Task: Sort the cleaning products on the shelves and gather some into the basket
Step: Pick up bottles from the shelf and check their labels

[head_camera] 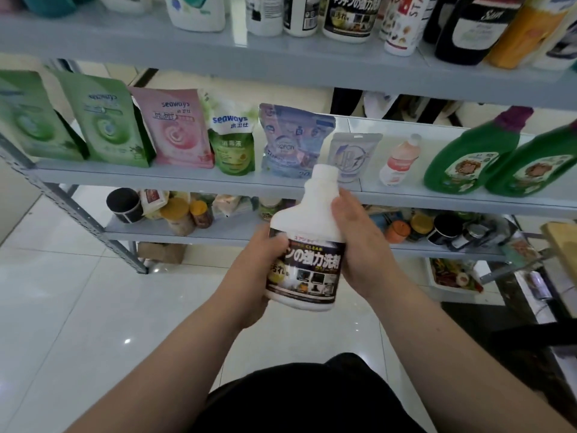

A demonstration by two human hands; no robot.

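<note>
I hold a white cleaner bottle (307, 242) with a black label and Japanese writing upright in front of the shelves, in both hands. My left hand (253, 276) grips its lower left side, thumb on the label. My right hand (359, 242) wraps its right side up to the shoulder. Behind it, the middle shelf (187, 178) carries green refill pouches (106, 120), a pink pouch (181, 126), a blue pouch (290, 139), a small pink bottle (401, 160) and two green bottles (471, 157). No basket is in view.
The top shelf (281, 62) holds several bottles, including a matching black-label bottle (349, 17). The bottom shelf (231, 232) is crowded with jars and cans. A white bin (452, 278) sits on the tiled floor at right, and a wooden object (562, 245) juts in at the right edge.
</note>
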